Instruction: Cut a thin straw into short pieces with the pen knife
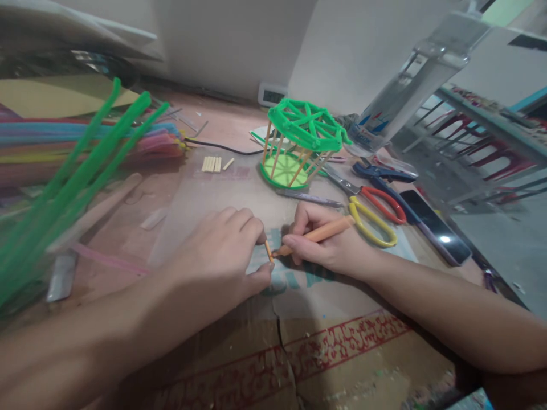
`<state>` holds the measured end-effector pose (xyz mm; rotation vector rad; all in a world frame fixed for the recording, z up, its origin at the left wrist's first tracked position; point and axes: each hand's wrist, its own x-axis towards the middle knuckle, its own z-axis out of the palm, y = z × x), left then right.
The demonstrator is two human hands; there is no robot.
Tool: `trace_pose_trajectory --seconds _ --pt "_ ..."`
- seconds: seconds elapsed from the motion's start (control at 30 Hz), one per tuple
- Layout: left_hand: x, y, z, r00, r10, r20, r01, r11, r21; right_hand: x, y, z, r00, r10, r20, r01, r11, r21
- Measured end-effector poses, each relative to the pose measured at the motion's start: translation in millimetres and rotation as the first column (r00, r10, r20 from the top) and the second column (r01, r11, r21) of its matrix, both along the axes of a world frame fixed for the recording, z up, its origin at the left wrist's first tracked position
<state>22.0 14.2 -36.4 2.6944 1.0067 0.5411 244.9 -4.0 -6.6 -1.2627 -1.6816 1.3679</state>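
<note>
- Probably weighs next to nothing: a short stick [268, 250], near the middle of the scene, low over a translucent sheet [239, 188].
- Looks stiff but slender, so likely rolls or snaps under a hard push.
- Sits pinched by its ends between thumb and finger of the left hand [226, 245]; seems well held, with the long side free.
- Meets, or nearly meets, the tip of an orange marker [331, 229], gripped like a pen in the closed right hand [342, 250], low on the barrel for light strokes.
- May turn slippery with wet ink.
- Calls for care with the green cage [307, 122], far side: soft at the fuzzy rims, fragile at the thin posts, best lifted by the base.
</note>
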Motion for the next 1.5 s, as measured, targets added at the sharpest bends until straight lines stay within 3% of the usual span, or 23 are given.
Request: trace_pose_trajectory --seconds 0.1,0.37,0.6,0.83,1.5 --pt "0.0 -0.5 -0.2 1.000 0.005 0.007 -0.005 1.000 -0.007 -0.3 0.1 0.2 1.000 0.004 0.001 -0.004 1.000 -0.014" --pt "0.0 -0.3 2.4 1.000 -0.014 -0.023 0.013 1.000 -0.011 -2.8 3.1 -2.2 0.997 -0.059 0.043 0.052 0.990 0.133" --pt "0.8 -2.2 0.4 1.000 0.010 0.010 -0.010 1.000 0.003 -0.6 1.3 -0.1 0.998 -0.011 0.057 0.010 0.999 0.033" --pt "-1.0 -0.9 0.3 1.000 -0.016 0.005 0.016 1.000 -0.012 -3.2 3.7 -3.6 0.997 -0.063 0.037 0.057 0.986 0.156" --pt "-0.6 0.4 -3.5 0.999 0.018 0.050 -0.019 1.000 0.017 -2.1 5.6 -8.6 0.999 -0.040 -0.005 0.040 0.981 0.190"
